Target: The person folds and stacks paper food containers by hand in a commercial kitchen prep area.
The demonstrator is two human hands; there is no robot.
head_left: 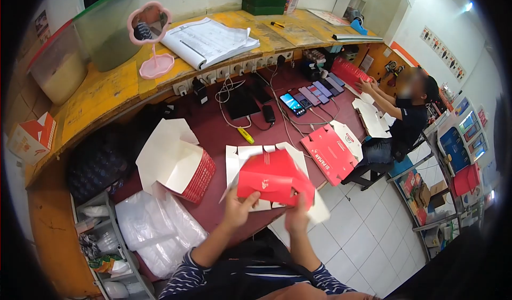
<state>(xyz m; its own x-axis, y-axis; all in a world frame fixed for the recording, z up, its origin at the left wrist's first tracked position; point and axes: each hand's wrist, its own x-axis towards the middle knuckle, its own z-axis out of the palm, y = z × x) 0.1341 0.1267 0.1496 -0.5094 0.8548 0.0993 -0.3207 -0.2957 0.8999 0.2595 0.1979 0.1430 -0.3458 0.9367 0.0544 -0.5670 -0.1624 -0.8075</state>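
Observation:
My left hand [239, 206] is closed on the lower left edge of a red cardboard box [269, 178], thumb on its front panel. My right hand [297, 215] grips the same box near its lower right corner. The box is partly folded, with its red printed side towards me. Beneath it, white-side-up flat box blanks [234, 157] lie on the dark red table [213, 129]. Left of my hands stands an opened box [178, 166], white inside with a red printed side. A flat red blank [332, 155] lies to the right.
A yellow highlighter [246, 135], cables and several phones [320, 93] lie farther back. Clear plastic bags [154, 230] rest at the left, beside a grey drawer rack [114, 246]. On the shelf stand a pink mirror [157, 65] and an open book [208, 41]. A co-worker [413, 113] sits at right, handling red cardboard.

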